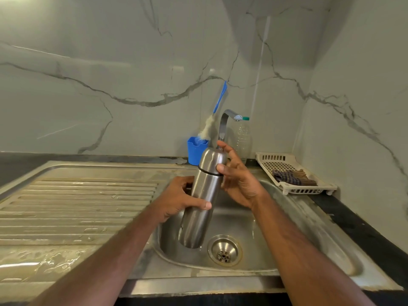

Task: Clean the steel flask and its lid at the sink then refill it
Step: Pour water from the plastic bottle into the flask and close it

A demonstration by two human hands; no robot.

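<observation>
A tall steel flask (199, 202) is held tilted above the sink basin (260, 246), its base low and its top leaning toward the tap (226, 122). Its steel lid (212, 161) sits on top, above a black ring. My left hand (178, 199) wraps the flask's middle, thumb across the front. My right hand (237, 176) holds the lid from the right, thumb at the black ring and fingers curled over the top. No water runs from the tap.
A wet ribbed draining board (77, 206) lies to the left. Behind the sink stand a blue cup (195, 151) with a bottle brush (217, 107) and a clear plastic bottle (242, 138). A white rack (293, 173) with a cloth sits right. The drain (225, 251) is in the basin.
</observation>
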